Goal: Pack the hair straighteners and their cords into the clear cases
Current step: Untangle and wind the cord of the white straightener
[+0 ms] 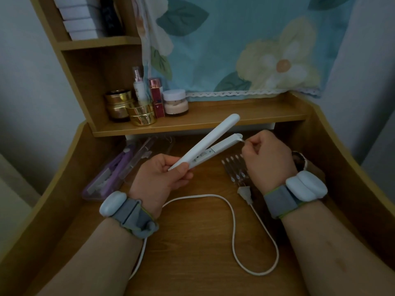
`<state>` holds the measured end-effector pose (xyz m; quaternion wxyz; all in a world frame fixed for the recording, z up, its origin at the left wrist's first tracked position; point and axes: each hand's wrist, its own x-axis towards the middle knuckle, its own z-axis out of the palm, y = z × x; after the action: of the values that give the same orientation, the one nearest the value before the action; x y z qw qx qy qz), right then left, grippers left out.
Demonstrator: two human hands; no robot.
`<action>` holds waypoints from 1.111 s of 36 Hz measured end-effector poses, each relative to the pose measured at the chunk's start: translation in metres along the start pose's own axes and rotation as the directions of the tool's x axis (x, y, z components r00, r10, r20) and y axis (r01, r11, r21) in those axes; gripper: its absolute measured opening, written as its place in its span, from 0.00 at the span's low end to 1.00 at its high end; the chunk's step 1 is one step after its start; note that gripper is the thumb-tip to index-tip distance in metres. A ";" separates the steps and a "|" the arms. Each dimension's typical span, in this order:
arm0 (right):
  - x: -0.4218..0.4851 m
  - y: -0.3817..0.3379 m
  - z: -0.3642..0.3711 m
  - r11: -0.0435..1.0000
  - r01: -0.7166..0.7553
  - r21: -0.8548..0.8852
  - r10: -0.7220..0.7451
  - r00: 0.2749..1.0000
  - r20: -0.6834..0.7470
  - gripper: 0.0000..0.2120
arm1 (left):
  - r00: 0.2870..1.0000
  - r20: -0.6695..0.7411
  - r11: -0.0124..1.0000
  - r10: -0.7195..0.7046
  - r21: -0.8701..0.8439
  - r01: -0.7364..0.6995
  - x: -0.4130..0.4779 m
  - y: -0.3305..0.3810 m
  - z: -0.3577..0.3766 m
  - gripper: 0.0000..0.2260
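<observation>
White straightener [205, 144] held mid-frame, left hand [162, 178] clamped round its hinge end; right hand [267, 159] fingertips pinched at lower plate tip. Arms should be closed before casing, cord [233, 221] coiled.

A home dressing desk [192, 242]: cosmetic jars [141, 116] on its wooden shelf, floral curtain [245, 43] behind.

No writing can be read anywhere. The white bottle [138, 89] and the red box [157, 97] on the shelf [213, 120] carry marks too blurred to make out.
</observation>
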<state>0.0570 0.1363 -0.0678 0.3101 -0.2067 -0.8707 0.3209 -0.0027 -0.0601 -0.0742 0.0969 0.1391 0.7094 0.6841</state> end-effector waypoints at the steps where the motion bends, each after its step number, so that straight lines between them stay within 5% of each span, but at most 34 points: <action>1: 0.001 0.001 0.000 1.000 -0.007 -0.002 0.007 1.000 -0.009 0.03 | 1.000 0.001 1.000 -0.001 0.004 0.001 0.000 0.000 0.000 0.07; 21: 0.006 0.003 -0.006 0.997 -0.070 -0.043 0.072 0.996 0.058 0.04 | 0.998 -0.028 0.998 0.047 0.044 -0.046 0.001 0.000 -0.002 0.04; 30: 0.000 -0.010 -0.001 0.971 -0.132 0.197 0.094 0.977 0.194 0.05 | 0.997 -0.020 0.998 0.068 -0.001 -0.068 -0.004 0.014 -0.001 0.06; 36: -0.018 -0.045 -0.013 0.982 0.003 0.191 -0.099 0.863 0.495 0.05 | 0.991 -0.028 0.967 0.130 -0.219 -0.133 -0.005 0.047 -0.010 0.07; 40: -0.030 -0.074 -0.008 0.943 0.116 0.311 -0.251 0.862 0.440 0.11 | 0.994 0.047 0.920 0.096 -0.385 -0.071 -0.003 0.066 -0.006 0.12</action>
<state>0.0724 0.0702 -0.0243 0.1428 0.0076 -0.8827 0.4476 0.0025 -0.0652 -0.0078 0.1161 0.1698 0.5521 0.8080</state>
